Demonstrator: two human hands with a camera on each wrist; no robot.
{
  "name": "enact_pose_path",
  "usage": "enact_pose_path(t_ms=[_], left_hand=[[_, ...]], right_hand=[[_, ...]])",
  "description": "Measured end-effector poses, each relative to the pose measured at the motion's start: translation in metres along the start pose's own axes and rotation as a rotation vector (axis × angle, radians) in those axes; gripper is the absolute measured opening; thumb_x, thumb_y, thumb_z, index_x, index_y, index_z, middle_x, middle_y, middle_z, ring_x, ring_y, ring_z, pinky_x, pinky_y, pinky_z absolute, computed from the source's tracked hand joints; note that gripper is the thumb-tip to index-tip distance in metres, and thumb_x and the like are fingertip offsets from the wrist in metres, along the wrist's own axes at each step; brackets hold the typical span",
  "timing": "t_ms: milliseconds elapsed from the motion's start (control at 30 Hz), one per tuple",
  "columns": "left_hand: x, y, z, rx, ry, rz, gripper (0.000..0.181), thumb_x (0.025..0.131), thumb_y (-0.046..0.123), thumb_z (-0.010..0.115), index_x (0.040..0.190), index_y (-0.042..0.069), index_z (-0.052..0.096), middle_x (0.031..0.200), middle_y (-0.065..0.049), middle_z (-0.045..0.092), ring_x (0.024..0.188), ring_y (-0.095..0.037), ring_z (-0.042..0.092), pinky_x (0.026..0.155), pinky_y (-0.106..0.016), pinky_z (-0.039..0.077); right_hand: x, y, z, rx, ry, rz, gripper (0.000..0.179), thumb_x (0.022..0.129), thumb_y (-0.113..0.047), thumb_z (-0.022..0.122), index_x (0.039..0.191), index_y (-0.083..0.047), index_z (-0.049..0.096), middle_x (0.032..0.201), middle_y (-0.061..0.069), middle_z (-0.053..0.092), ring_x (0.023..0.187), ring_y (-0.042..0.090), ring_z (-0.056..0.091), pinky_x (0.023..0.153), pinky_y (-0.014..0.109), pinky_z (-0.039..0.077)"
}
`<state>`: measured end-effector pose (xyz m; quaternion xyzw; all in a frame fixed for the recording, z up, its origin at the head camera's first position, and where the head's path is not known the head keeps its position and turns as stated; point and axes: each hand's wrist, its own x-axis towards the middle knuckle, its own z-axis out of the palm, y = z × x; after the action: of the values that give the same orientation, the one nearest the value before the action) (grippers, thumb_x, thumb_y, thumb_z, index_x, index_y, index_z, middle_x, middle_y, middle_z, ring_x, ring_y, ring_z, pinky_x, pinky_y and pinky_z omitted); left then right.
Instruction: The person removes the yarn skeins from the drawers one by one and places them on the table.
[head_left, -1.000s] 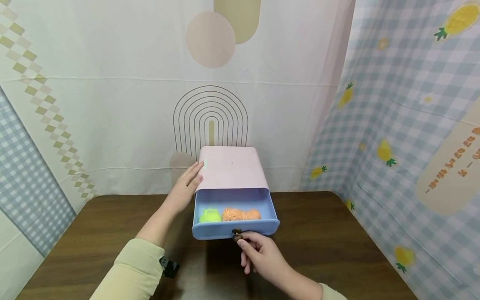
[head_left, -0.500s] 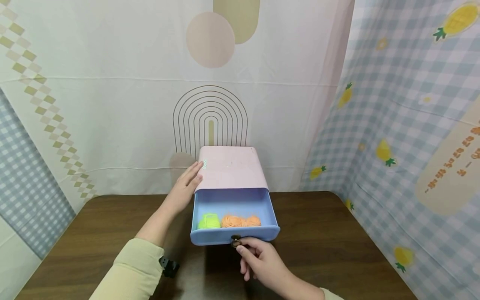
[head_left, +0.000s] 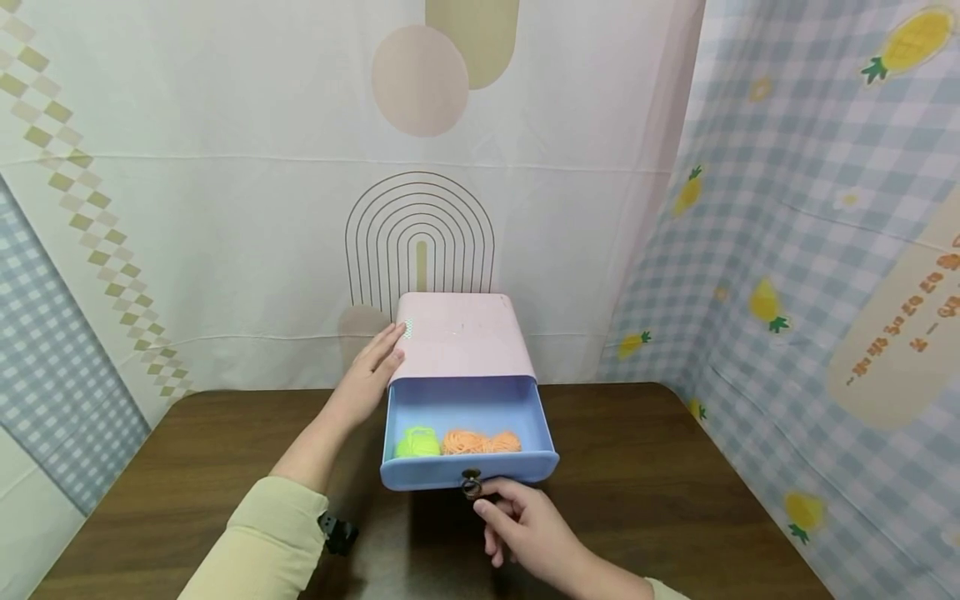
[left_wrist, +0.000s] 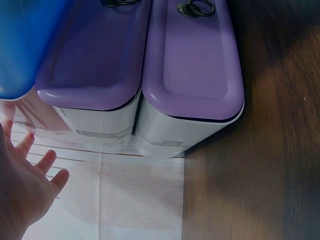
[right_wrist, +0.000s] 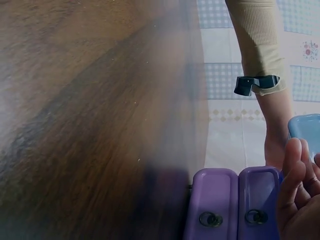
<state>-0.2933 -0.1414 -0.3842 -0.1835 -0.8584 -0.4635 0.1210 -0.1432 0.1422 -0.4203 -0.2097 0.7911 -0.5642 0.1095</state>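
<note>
A pink-topped drawer cabinet [head_left: 461, 333] stands on the table, its top blue drawer [head_left: 465, 398] pulled out. Inside the drawer, near its front, lie a neon green ball of yarn [head_left: 417, 442] and orange yarn [head_left: 480, 442] bunched in two lumps. My left hand [head_left: 365, 379] rests against the cabinet's left side with fingers extended. At the drawer front, my right hand [head_left: 525, 525] is right beside the metal ring pull [head_left: 471, 488]. Its index fingertip is at the ring, the thumb apart from it, and the other fingers are loosely curled.
Below the blue drawer sit two closed purple drawers [left_wrist: 192, 60], each with a ring pull. The cabinet stands on a dark wooden table [head_left: 637, 475], with a pale printed cloth [head_left: 247, 250] behind and a checked cloth [head_left: 795, 208] at the right.
The blue drawer has slid a little further out toward me, bringing the yarn along. My right thumb and index finger have parted from their pinch on the ring. My left hand stays put.
</note>
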Motion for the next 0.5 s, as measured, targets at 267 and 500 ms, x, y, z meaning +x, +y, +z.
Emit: enact_pose_path(t_ms=[267, 500], left_hand=[[0.0, 0.001, 0.001, 0.001, -0.001, -0.011, 0.057, 0.105, 0.048, 0.038, 0.157, 0.024, 0.033, 0.164, -0.007, 0.02, 0.149, -0.037, 0.015, 0.113, -0.067, 0.015], [0.0, 0.0, 0.001, 0.0, -0.001, -0.016, 0.057, 0.105, 0.049, 0.037, 0.157, 0.025, 0.032, 0.164, -0.009, 0.02, 0.149, -0.038, 0.014, 0.112, -0.069, 0.014]], right_hand=[[-0.006, 0.006, -0.007, -0.035, 0.011, -0.008, 0.021, 0.102, -0.027, 0.057, 0.116, -0.014, 0.067, 0.062, 0.003, 0.063, 0.05, 0.013, 0.061, 0.044, 0.028, 0.049], [-0.011, -0.003, -0.018, -0.078, 0.017, -0.071, 0.021, 0.101, -0.028, 0.058, 0.115, -0.016, 0.068, 0.063, 0.002, 0.062, 0.048, 0.012, 0.058, 0.049, 0.039, 0.055]])
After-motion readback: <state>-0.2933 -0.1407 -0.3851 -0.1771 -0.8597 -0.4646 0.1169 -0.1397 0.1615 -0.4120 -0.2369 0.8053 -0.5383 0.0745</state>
